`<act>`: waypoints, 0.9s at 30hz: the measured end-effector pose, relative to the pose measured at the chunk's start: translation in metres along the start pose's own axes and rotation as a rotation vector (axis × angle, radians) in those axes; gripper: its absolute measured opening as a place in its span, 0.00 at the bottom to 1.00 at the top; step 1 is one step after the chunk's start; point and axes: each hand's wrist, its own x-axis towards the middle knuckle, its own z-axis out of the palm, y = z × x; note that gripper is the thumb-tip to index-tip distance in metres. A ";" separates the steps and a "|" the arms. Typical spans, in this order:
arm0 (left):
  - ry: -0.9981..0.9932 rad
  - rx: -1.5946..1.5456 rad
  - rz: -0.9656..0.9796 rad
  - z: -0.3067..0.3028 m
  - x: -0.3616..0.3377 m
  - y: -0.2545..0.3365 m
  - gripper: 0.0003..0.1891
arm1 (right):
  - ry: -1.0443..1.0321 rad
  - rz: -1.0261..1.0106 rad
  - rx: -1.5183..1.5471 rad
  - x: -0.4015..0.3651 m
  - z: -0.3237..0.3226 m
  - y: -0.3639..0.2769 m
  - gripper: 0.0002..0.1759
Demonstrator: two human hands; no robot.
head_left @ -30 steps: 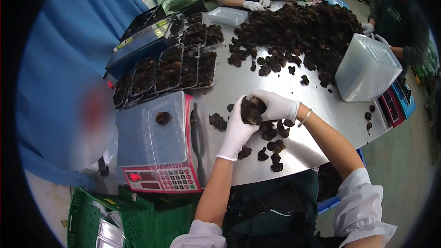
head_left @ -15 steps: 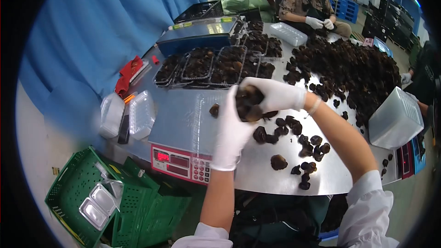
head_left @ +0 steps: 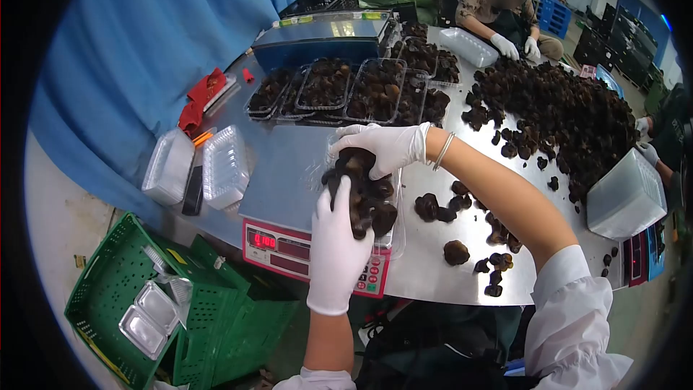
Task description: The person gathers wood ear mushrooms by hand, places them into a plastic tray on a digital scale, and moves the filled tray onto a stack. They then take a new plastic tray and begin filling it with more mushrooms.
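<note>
Both gloved hands were at a clump of dark mushrooms (head_left: 355, 191) over the near right part of the red-edged scale (head_left: 285, 173), with a clear tray (head_left: 388, 240) partly showing beneath it. The left hand (head_left: 338, 245) was on the clump's near left side, its fingers partly open and curved against the mushrooms. The right hand (head_left: 386, 147) reached over the far side, its thumb and fingers partly bent and apart, cupped around the top of the clump. Red digits glowed on the scale's display (head_left: 264, 240).

Loose mushrooms (head_left: 456, 252) lay on the metal table (head_left: 419, 274) to the right of the scale, and a large heap (head_left: 559, 119) spread farther off to the right. Filled trays (head_left: 325, 85) stood just beyond the scale. To its left were two groups of empty clear trays (head_left: 225, 166), with a black object (head_left: 193, 191) between them. A green crate (head_left: 101, 303) stood at the near left. At the far side, a co-worker (head_left: 498, 14) had both gloved hands near the heap's edge.
</note>
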 end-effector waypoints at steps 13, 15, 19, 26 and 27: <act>0.049 -0.099 0.084 -0.024 -0.020 -0.005 0.39 | 0.716 0.202 0.365 -0.100 0.019 0.033 0.13; 0.185 -0.191 0.113 -0.022 -0.020 -0.006 0.30 | 0.482 0.433 0.230 -0.126 0.053 0.038 0.21; 0.294 -0.283 0.341 0.010 -0.028 0.024 0.20 | 0.329 0.290 -0.322 -0.156 0.128 0.033 0.42; -0.158 -0.557 0.706 0.148 -0.074 0.023 0.12 | 0.263 0.379 -0.206 -0.189 0.130 0.031 0.14; -0.248 -0.541 0.737 0.160 -0.080 0.015 0.11 | 0.291 0.367 -0.158 -0.194 0.129 0.031 0.13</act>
